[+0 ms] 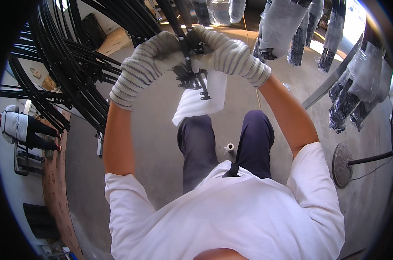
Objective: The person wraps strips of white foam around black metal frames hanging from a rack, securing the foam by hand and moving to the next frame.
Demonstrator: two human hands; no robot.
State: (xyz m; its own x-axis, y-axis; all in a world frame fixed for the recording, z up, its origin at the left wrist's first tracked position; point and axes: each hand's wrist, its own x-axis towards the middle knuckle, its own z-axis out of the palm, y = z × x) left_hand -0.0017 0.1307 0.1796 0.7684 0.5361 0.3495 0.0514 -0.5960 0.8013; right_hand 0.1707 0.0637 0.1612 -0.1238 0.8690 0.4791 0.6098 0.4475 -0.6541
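Observation:
At the top centre my two hands, in striped knit gloves, are raised to a bundle of black metal bars (187,79) with small brackets and hinged ends hanging down. My left hand (155,54) is closed around the bundle's left side. From the right, my right hand (226,51) grips the same bundle, its fingers curled behind the bars and partly hidden. Below and behind the bar ends hangs a sheet of white foam wrap (214,90), reaching down to my left knee.
Many long black bars (60,52) crowd the left. Plastic-wrapped bundles (279,28) hang at the upper right, above a round metal base (343,164) with a pole. A small white tube (230,147) is on the floor between my legs. Another person (21,125) stands far left.

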